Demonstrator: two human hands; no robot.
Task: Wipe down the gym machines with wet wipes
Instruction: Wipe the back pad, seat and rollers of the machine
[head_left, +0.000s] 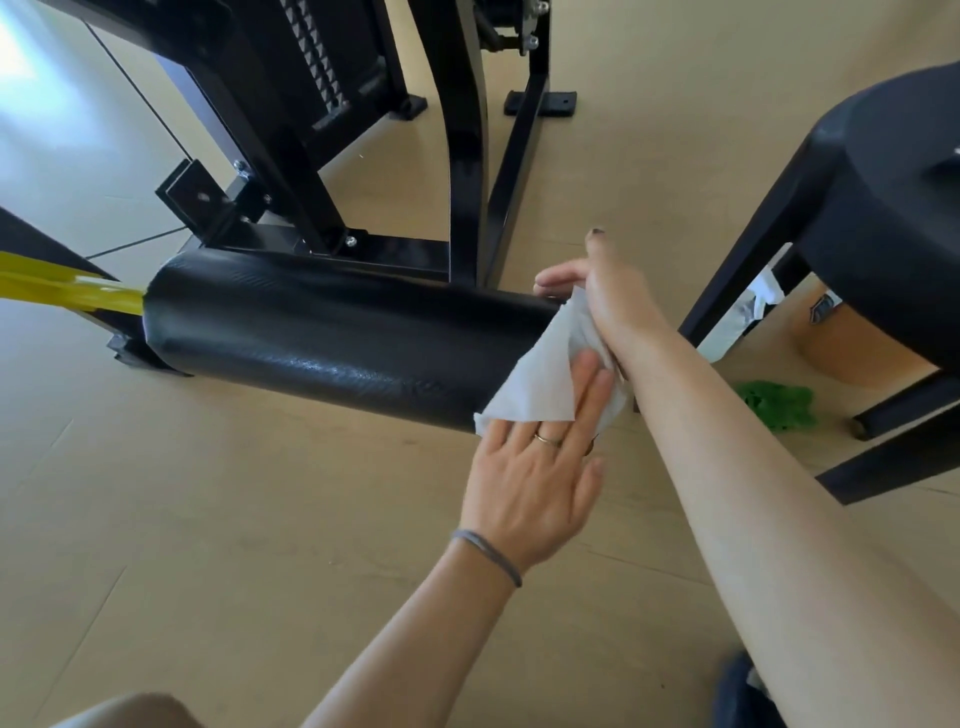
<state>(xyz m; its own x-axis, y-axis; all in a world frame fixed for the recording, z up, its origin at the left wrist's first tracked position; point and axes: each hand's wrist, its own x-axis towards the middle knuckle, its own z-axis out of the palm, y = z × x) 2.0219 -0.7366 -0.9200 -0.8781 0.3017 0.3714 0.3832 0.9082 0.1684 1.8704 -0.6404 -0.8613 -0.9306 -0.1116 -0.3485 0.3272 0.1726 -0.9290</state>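
A black padded roller (322, 343) of a gym machine lies across the middle of the view, low over the floor. A white wet wipe (540, 374) is draped over its right end. My left hand (535, 467) lies flat with straight fingers on the lower part of the wipe, pressing it against the roller. My right hand (597, 296) sits at the roller's right end face, fingers reaching over the top edge and holding the upper part of the wipe against it.
The machine's black steel frame (462, 156) and weight stack (311, 57) rise behind the roller. A yellow bar (67, 291) joins the roller at the left. A black stool (893, 218) stands at the right, with a green cloth (779, 405) and a white packet (748, 317) beneath it.
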